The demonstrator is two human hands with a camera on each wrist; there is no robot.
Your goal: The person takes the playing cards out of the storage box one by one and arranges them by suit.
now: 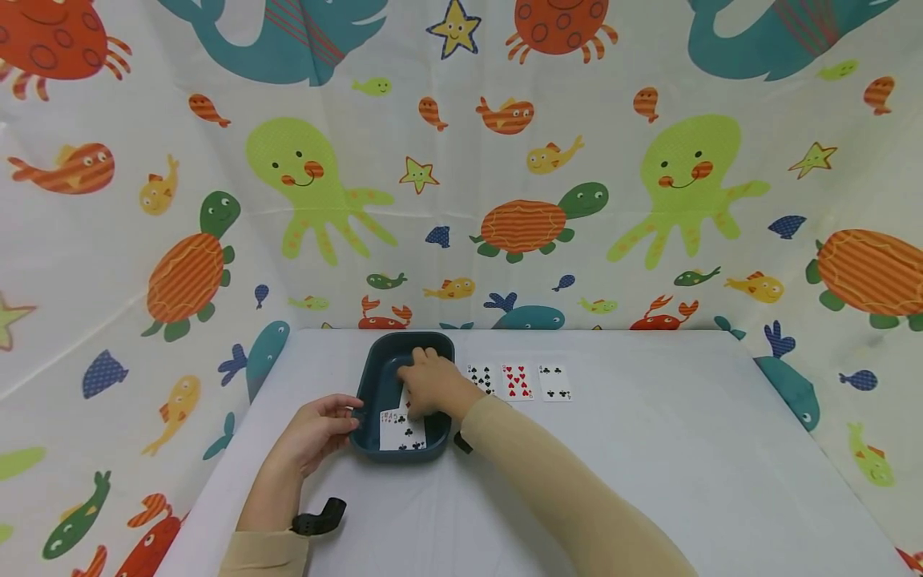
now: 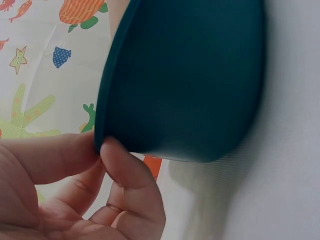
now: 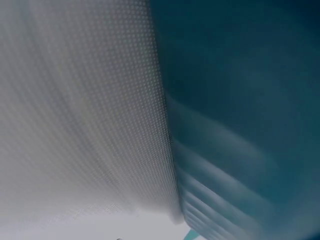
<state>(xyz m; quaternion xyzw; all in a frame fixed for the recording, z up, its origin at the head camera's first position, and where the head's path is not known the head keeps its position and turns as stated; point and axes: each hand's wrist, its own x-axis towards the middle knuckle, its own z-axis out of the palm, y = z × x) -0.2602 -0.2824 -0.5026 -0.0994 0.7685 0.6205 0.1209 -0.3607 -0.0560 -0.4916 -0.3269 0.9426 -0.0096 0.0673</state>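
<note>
A dark teal plastic bin (image 1: 365,401) stands on the white table. My left hand (image 1: 320,433) is at its left side; in the left wrist view, the thumb and fingers (image 2: 131,175) pinch the rim of the bin (image 2: 185,80). Over the inside of the bin reaches my right hand (image 1: 436,385), palm down. Playing cards (image 1: 402,433), with clubs on the top one, lie in the near part of the bin. Another white card (image 1: 405,398) partly shows beside the right fingers; whether they grip it is hidden. The right wrist view shows only the bin's outer wall (image 3: 240,125) and the cloth.
Right of the bin, a row of face-up cards lies on the table: a black-suited card (image 1: 481,378) partly behind the right forearm, a hearts card (image 1: 517,382) and a clubs card (image 1: 555,383). A sea-animal curtain (image 1: 447,184) hangs behind the table.
</note>
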